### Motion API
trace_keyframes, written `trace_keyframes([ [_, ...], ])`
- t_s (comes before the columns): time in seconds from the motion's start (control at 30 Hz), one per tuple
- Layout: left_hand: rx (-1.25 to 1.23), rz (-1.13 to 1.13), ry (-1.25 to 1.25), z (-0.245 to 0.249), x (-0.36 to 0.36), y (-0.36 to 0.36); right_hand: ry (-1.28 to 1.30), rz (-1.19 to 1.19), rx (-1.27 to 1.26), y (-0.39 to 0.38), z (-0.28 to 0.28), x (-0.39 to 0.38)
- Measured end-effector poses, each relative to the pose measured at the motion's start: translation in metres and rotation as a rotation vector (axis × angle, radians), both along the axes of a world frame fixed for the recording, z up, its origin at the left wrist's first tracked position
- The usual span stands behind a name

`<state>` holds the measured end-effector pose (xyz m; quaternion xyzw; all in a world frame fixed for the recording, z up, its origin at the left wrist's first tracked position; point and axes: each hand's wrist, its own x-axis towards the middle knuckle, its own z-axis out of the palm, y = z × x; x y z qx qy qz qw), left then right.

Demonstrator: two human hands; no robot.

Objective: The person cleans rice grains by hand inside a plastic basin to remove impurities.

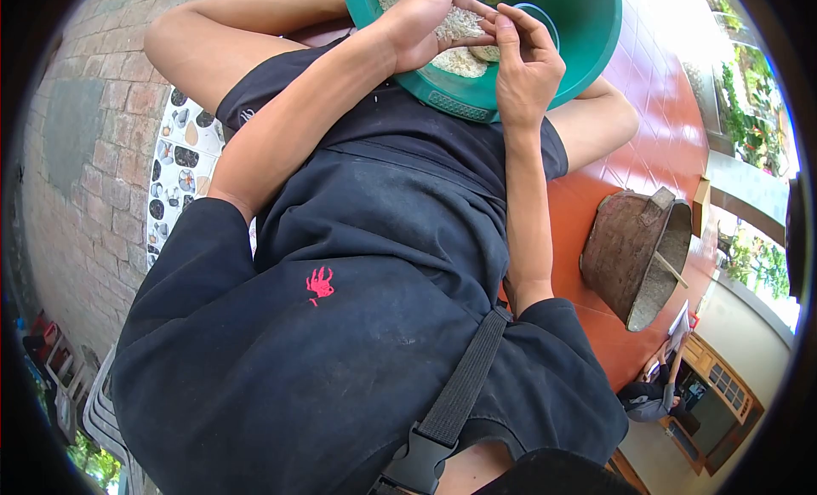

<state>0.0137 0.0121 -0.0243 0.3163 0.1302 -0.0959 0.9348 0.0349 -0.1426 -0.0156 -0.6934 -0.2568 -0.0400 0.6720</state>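
Observation:
Over a green basin [587, 48], my left hand [417, 27] is turned palm up and holds a small heap of rice [459, 23]. My right hand [529, 65] is beside it, with thumb and forefinger pinched together at the left fingertips. Whatever is in that pinch is too small to make out. Below the hands, more rice [459, 63] lies in the basin, and some shows near its far left side. A thin, clear curved rim [549, 22] is visible inside the basin behind the right hand. The basin sits at my lap between my bent legs.
A worn brown tub [617, 248] with a stick [671, 269] in it stands on the red tiled floor [579, 325] to the right. Another person [655, 401] is farther back at right. Pebble-patterned tiles [183, 159] edge the brick paving [102, 120] at left. Stacked chairs [106, 410] are at lower left.

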Motion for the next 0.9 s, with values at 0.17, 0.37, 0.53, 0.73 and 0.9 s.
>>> trace_keyframes([
  [0.17, 0.0, -0.001, -0.004, -0.002, 0.001, 0.0, 0.025, -0.007, -0.002, -0.001, 0.001, -0.001],
  [0.37, 0.064, 0.053, 0.086, 0.016, -0.005, -0.004, 0.008, 0.019, -0.006, 0.0, 0.006, -0.004],
  [0.53, 0.038, 0.027, 0.013, 0.004, -0.001, -0.002, -0.02, 0.062, 0.014, -0.001, 0.001, -0.001],
  [0.73, 0.03, 0.011, 0.037, 0.008, -0.002, -0.002, -0.033, 0.008, 0.046, 0.0, 0.004, -0.002],
  [0.9, -0.024, -0.05, 0.04, 0.01, 0.0, -0.001, -0.145, -0.253, -0.022, -0.006, 0.005, 0.003],
])
